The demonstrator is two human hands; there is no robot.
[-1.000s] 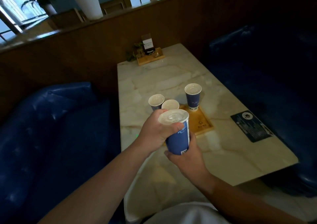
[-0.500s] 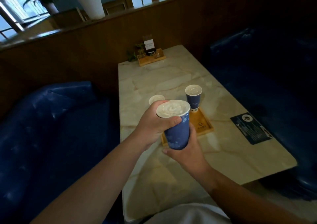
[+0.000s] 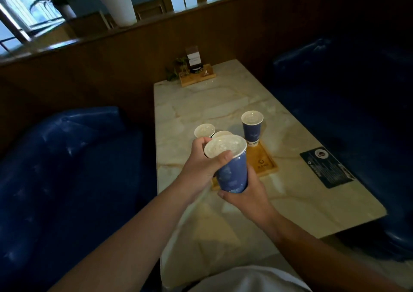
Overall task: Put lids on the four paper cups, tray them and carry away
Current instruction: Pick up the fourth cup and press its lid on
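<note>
A blue paper cup (image 3: 232,175) is held tilted above the near end of the marble bench (image 3: 223,104) — the right hand (image 3: 248,193) cups its base from below, the left hand (image 3: 201,166) curls around its white lid (image 3: 224,148). Three more lidded cups stand beyond: one (image 3: 251,126) on the wooden tray (image 3: 264,162), two (image 3: 204,130) just left of it.
</note>
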